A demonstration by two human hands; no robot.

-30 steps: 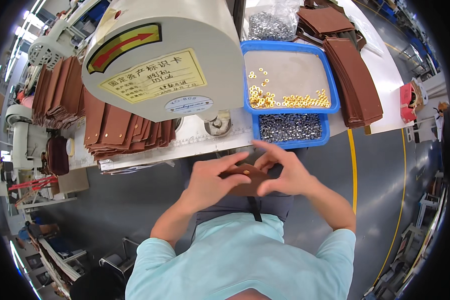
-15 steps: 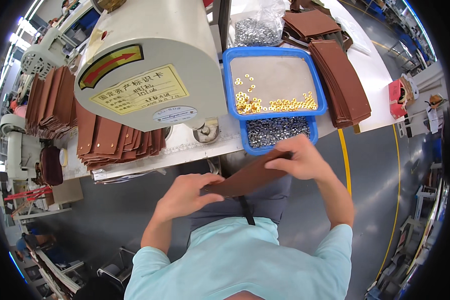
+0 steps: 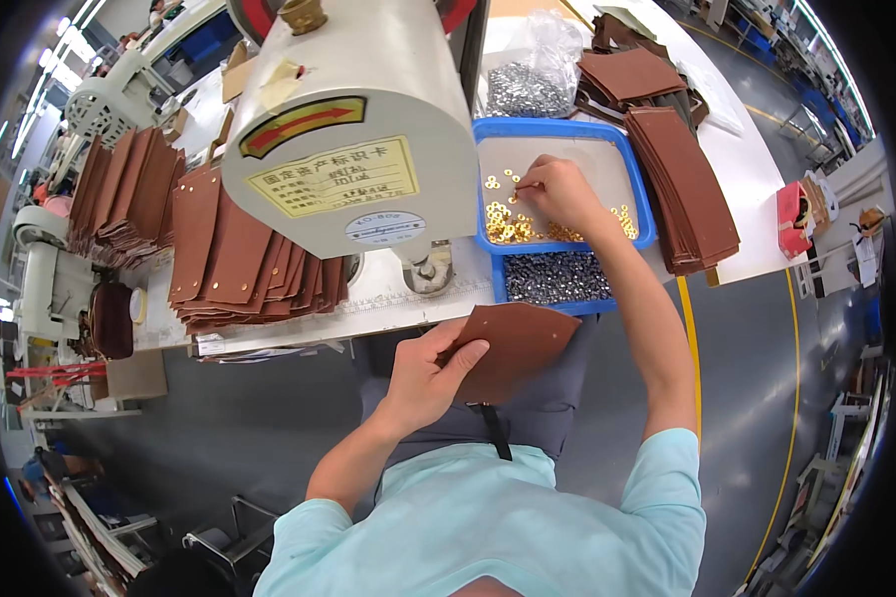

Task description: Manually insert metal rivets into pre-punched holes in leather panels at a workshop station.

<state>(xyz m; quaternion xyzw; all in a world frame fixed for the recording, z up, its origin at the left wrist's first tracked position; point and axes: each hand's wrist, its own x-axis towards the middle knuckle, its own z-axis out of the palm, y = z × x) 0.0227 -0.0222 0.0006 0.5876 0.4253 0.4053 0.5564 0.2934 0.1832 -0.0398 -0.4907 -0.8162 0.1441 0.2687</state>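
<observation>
My left hand (image 3: 428, 378) grips a brown leather piece (image 3: 523, 348) by its left edge, thumb on top, above my lap. Small holes show near the piece's right end. Over the blue tray (image 3: 560, 127) my right hand (image 3: 564, 194) reaches down with thumb and finger pinched together. Whatever sits between those fingertips is too small to make out. Loose gold ring-shaped fittings (image 3: 508, 227) lie around and below the hand in that tray. A second blue tray of dark metal studs (image 3: 556, 279) sits just nearer, partly under the first.
A big pale press machine (image 3: 368, 109) stands left of the trays. Stacks of brown leather pieces (image 3: 231, 239) lie farther left, and another stack (image 3: 682, 189) lies right of the trays. Behind them is a clear bag of metal parts (image 3: 533, 90). The table's front edge (image 3: 388, 316) runs before me.
My right hand has let go of the leather piece and moved up into the gold-fittings tray. The left hand keeps the piece, now turned to show its broad face.
</observation>
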